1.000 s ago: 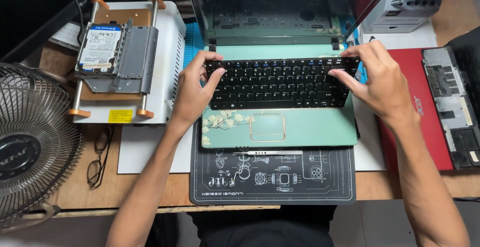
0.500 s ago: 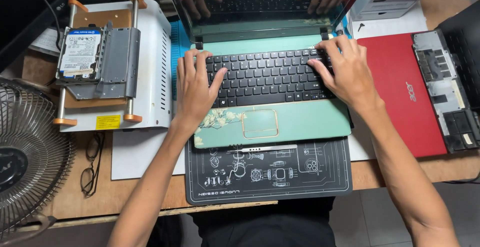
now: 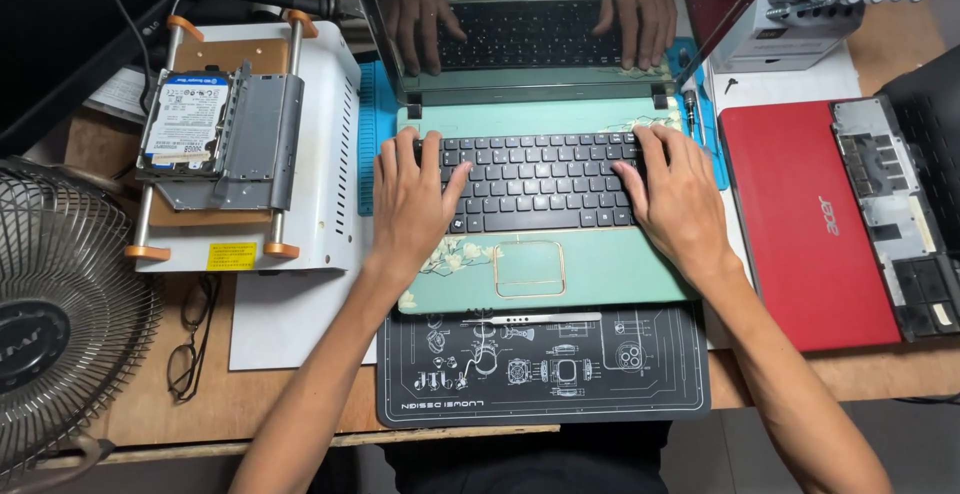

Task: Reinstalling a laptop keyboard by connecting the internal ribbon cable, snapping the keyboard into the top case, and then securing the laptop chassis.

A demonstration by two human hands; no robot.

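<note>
Head view: both hands, left hand (image 3: 415,204) and right hand (image 3: 678,199), fingers spread flat, ungrasping, on the black keyboard (image 3: 540,182) of the green laptop (image 3: 600,269).

Two bare forearms, entering from the lower edge of the frame and converging toward centre. No sleeves visible on either arm; uncovered from elbow region to wrist. Left hand (image 3: 415,204) left of centre, right hand (image 3: 680,199) right of centre. No gloves, rings, watch, or wrist straps visible on either. Fingers (image 3: 432,154) slender, five per hand, nails short and unpainted. Knuckles and tendons faintly marked on the backs of both hands. Dark garment, black or near black, visible at lower centre of the frame between the forearms; cut and detail not discernible. Dim mirror image of both hands at upper centre of the frame.
</note>
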